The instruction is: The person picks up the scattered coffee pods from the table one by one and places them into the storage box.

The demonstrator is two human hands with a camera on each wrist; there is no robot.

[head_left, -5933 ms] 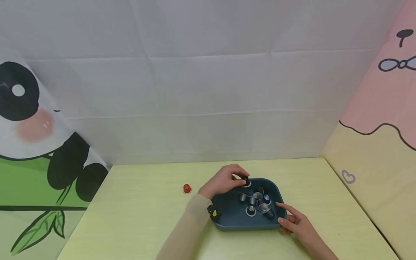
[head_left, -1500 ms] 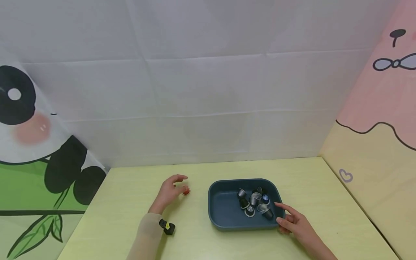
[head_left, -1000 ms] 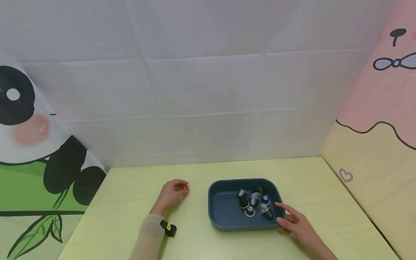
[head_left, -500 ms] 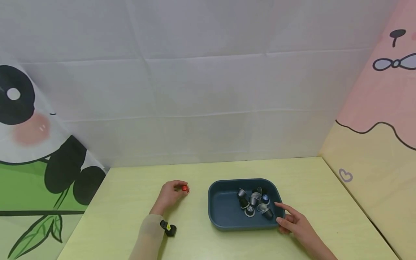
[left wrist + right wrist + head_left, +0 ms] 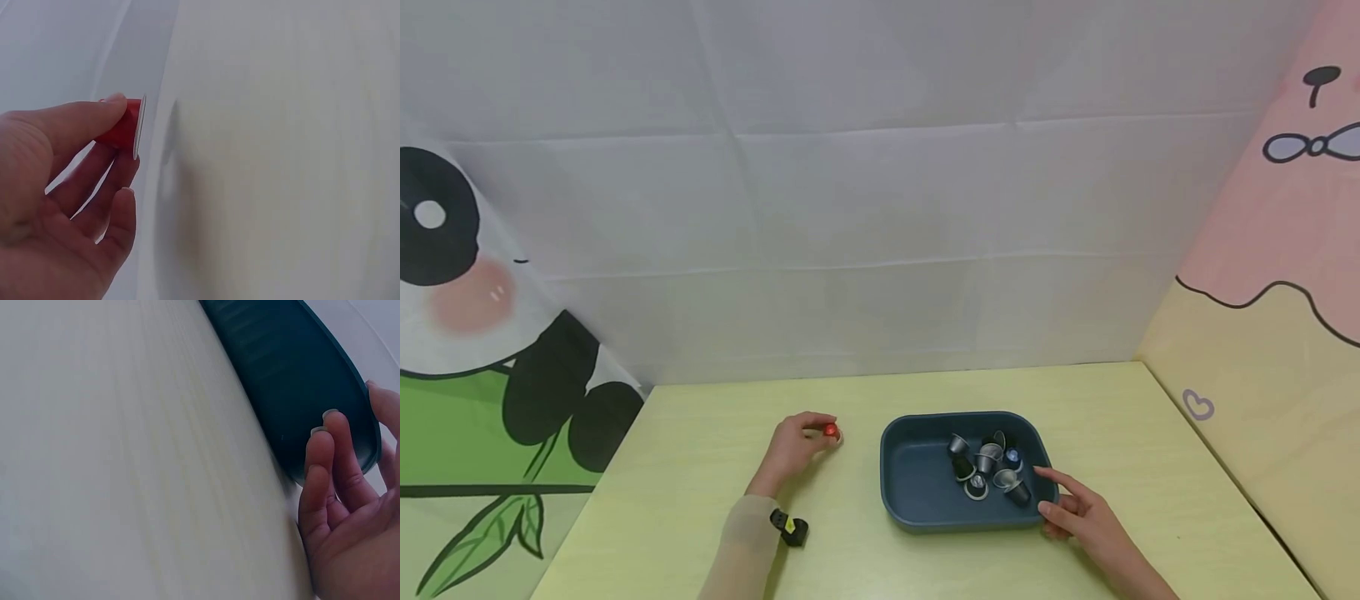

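My left hand (image 5: 796, 442) pinches a red coffee capsule (image 5: 122, 128) between thumb and fingers, left of the tray. In the left wrist view the capsule's silver rim faces right and stands apart from its shadow on the table. A dark blue rectangular tray (image 5: 917, 525) stands to the right. Its right end is held by my right hand (image 5: 1082, 512), with thumb and index finger at the rim and the other fingers bent below. Several coffee capsules (image 5: 987, 457), silver, black and one blue, lie heaped in the tray's right half.
The pale yellow table (image 5: 715, 433) ends at a white cloth backdrop (image 5: 880, 317). A printed panel (image 5: 1262, 400) borders it at the right, another (image 5: 467, 417) at the left. A black device (image 5: 790, 529) is strapped to my left wrist.
Earlier my left hand held a black capsule over the tray; that capsule now lies inside. The left hand moved left, took the red capsule and shifted it slightly right. The right hand stayed on the tray.
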